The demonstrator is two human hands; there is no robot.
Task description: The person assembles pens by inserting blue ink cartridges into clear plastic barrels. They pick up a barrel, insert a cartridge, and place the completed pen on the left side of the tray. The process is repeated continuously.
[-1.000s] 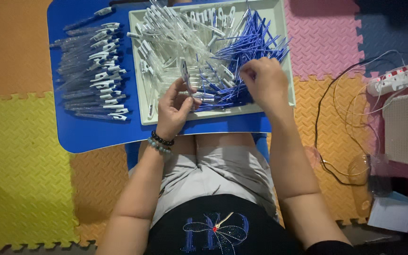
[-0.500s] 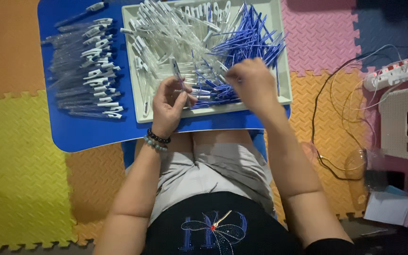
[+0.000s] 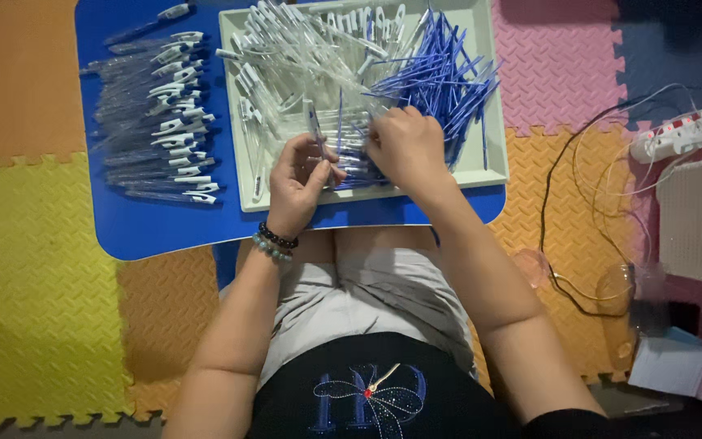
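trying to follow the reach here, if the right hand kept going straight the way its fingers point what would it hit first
Probably the pile of blue pen refills in the tray; the right hand already rests at its near edge, though depth is unclear.

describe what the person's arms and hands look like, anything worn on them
Both forearms are bare, no sleeves or gloves. The left hand has two beaded bracelets at the wrist, one dark, one pale grey-blue. The right hand wears nothing visible.

We see the tray (image 3: 493,175) on the worktop (image 3: 156,228), refills (image 3: 440,77) inside right, finished pens (image 3: 152,122) lying left of it.
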